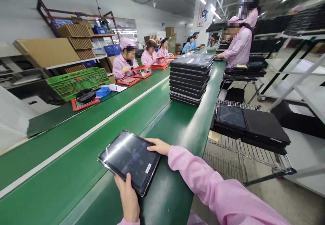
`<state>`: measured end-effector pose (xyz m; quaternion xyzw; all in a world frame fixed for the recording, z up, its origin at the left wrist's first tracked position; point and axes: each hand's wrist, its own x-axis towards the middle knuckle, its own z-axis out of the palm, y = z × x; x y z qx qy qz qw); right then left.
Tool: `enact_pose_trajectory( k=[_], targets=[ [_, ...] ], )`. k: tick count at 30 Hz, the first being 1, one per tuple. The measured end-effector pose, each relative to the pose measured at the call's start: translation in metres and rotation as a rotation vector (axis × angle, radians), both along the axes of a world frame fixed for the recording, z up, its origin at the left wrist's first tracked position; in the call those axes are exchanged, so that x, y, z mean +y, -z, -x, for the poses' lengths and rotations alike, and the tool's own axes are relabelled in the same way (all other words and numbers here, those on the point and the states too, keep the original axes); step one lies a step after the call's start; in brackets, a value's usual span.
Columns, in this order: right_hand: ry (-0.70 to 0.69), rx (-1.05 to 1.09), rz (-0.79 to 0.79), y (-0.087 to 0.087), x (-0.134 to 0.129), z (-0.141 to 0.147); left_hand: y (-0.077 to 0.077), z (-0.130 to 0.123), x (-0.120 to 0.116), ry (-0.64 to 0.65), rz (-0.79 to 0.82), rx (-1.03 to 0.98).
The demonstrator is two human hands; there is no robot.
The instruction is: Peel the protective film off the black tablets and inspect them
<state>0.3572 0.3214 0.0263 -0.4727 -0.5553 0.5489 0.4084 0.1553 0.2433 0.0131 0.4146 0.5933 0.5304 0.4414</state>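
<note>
Gripping noted: tablet (129, 160) held at lower edge by left hand (128, 195), at upper edge by right hand (158, 146), over green desk (167, 198), stacked tablets (189, 79) farther along.

Pink work smock (228, 198), long sleeves, thin smooth fabric w/ soft creases. R sleeve (198, 174) loose, cuff gathered just behind R hand (157, 146). L sleeve (128, 222) same pink, only a sliver showing below L hand (127, 196).
</note>
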Motion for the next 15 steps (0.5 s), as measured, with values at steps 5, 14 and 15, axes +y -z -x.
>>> enact_pose_trajectory(
  k=[5, 14, 15],
  targets=[
    [0.183, 0.005, -0.036, 0.003, -0.010, -0.069, -0.006, -0.059, 0.016, 0.191, 0.026, -0.078],
    [0.899, 0.004, -0.014, 0.004, -0.027, -0.235, -0.008, -0.190, 0.061, 0.853, 0.038, 0.079],
    [0.998, 0.011, -0.024, 0.004, -0.020, -0.250, -0.010, -0.208, 0.067, 0.869, 0.048, 0.091]
  ],
)
